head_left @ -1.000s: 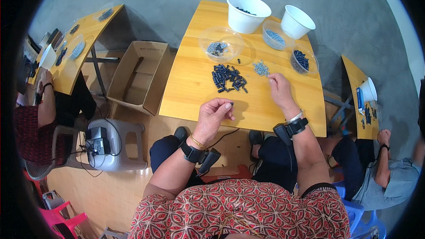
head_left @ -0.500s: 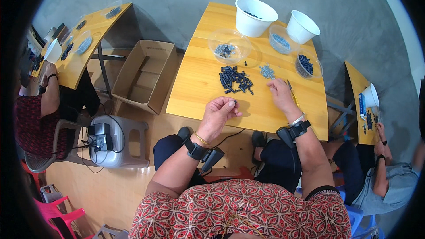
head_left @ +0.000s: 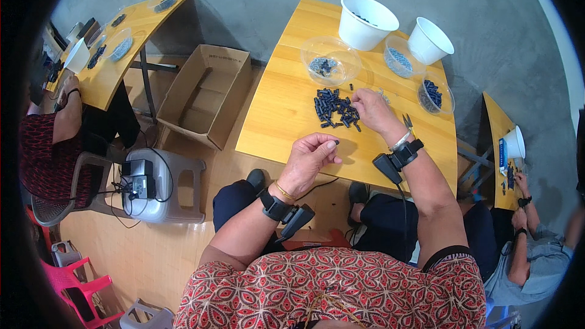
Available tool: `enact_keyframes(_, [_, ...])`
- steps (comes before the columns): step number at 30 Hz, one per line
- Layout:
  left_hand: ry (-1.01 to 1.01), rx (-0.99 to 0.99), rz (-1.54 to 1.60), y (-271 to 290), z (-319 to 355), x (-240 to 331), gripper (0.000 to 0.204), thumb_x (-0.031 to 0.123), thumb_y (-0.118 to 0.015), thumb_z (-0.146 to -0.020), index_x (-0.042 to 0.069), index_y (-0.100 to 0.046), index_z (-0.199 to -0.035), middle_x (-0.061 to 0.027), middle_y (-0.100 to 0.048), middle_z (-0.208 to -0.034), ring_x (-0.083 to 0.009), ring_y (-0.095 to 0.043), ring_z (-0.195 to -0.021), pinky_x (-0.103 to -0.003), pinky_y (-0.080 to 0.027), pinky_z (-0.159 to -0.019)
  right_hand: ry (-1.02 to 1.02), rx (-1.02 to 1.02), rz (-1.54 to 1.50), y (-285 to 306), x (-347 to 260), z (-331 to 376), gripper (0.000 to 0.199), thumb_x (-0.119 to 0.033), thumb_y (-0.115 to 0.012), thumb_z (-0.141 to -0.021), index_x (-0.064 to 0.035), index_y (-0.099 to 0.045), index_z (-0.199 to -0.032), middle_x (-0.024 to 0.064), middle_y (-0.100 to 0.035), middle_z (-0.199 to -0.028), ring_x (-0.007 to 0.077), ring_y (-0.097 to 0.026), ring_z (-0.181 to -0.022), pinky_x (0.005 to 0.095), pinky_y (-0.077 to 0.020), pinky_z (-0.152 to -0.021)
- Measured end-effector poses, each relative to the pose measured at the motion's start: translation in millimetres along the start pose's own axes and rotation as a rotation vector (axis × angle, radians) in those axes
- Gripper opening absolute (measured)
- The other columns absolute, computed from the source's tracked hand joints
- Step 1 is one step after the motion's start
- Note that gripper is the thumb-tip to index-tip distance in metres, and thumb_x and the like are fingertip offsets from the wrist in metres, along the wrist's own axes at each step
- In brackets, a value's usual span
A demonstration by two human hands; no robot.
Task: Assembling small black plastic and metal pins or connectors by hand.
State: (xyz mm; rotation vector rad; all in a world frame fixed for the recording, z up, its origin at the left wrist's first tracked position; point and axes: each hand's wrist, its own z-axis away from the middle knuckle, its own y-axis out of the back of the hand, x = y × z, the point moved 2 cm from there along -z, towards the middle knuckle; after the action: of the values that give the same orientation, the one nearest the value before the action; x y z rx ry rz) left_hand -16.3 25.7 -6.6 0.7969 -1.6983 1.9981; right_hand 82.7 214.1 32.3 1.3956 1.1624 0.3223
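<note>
My left hand (head_left: 309,161) hovers over the near edge of the wooden table (head_left: 274,128), thumb and fingers pinched on a small black cylindrical piece (head_left: 337,142). My right hand (head_left: 375,113) reaches to the right side of a pile of black cylindrical pieces (head_left: 329,106). Its fingertips are drawn together there; what lies between them is too small to make out. Partly hidden behind that hand is a small heap of grey metal bits (head_left: 382,95). A thin pointed tool (head_left: 407,124) lies beside my right wrist.
Clear plastic bowls hold mixed pieces (head_left: 330,64), grey bits (head_left: 399,61) and black pieces (head_left: 432,94). Two white tubs (head_left: 368,21) (head_left: 430,41) stand at the back. Left are an open cardboard box (head_left: 207,94) and a grey stool (head_left: 161,189). People work at tables on both sides.
My right hand has moved from beside the grey heap left to the black pile. The left hand keeps its pinch on the black piece. The whole view has shifted slightly.
</note>
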Motion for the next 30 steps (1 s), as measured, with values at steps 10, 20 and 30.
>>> enact_keyframes(10, [-0.009,-0.104,0.131,9.2,-2.8,1.0,0.013,0.006,-0.053,-0.089,0.002,-0.059,-0.098,-0.0031,-0.058,-0.085,-0.0111,-0.054,-0.072,-0.032,-0.051,-0.075,-0.15,0.084,-0.427,24.1,-25.6,40.0,0.006,-0.002,-0.055,-0.081,-0.0005,-0.054,-0.086,0.0063,-0.057,-0.076,0.0136,-0.055,-0.066,0.0255,-0.0435,-0.061])
enact_keyframes(20, [-0.016,-0.095,0.137,3.5,-5.1,0.9,0.015,0.004,-0.053,-0.088,0.001,-0.06,-0.101,-0.005,-0.059,-0.084,-0.0126,-0.056,-0.074,-0.032,-0.053,-0.076,-0.096,0.133,-1.007,-1.8,-68.1,77.6,0.009,-0.001,-0.052,-0.088,0.0003,-0.054,-0.096,0.004,-0.058,-0.082,0.0091,-0.056,-0.075,0.0219,-0.0469,-0.069])
enact_keyframes(30, [-0.11,-0.03,-0.107,2.8,-3.6,-3.5,0.018,0.001,-0.056,-0.085,0.0,-0.059,-0.103,-0.0086,-0.062,-0.094,-0.0144,-0.06,-0.084,-0.03,-0.052,-0.077,-0.045,0.098,-1.011,-10.8,-65.8,77.6,0.008,0.0,-0.053,-0.087,0.0006,-0.054,-0.095,0.0038,-0.059,-0.084,0.0083,-0.057,-0.077,0.0222,-0.048,-0.068])
